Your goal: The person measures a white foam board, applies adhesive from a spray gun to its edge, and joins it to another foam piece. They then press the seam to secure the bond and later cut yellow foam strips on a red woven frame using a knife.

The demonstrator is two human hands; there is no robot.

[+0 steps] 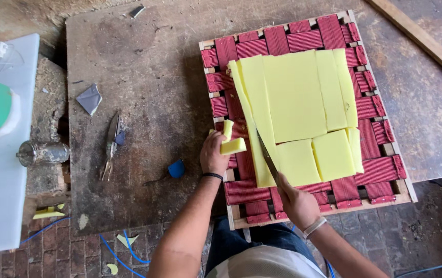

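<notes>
Two hands work at the frame's centre: the left hand (212, 154) pinches a yellow foam offcut (230, 142), while the right hand (295, 202) is closed around a knife (268, 158) (blade angled up-left) lying against the yellow foam sheets (295, 103) on the red-webbed wooden frame (241, 191).

light: even, soft daylight — shadows: faint | focus: sharp throughout | edges: slight wide-angle bend, no glare

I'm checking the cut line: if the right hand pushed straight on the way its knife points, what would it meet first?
The right hand aims its knife up-left along the yellow foam; it would probably meet more foam first, then the red webbing.
</notes>
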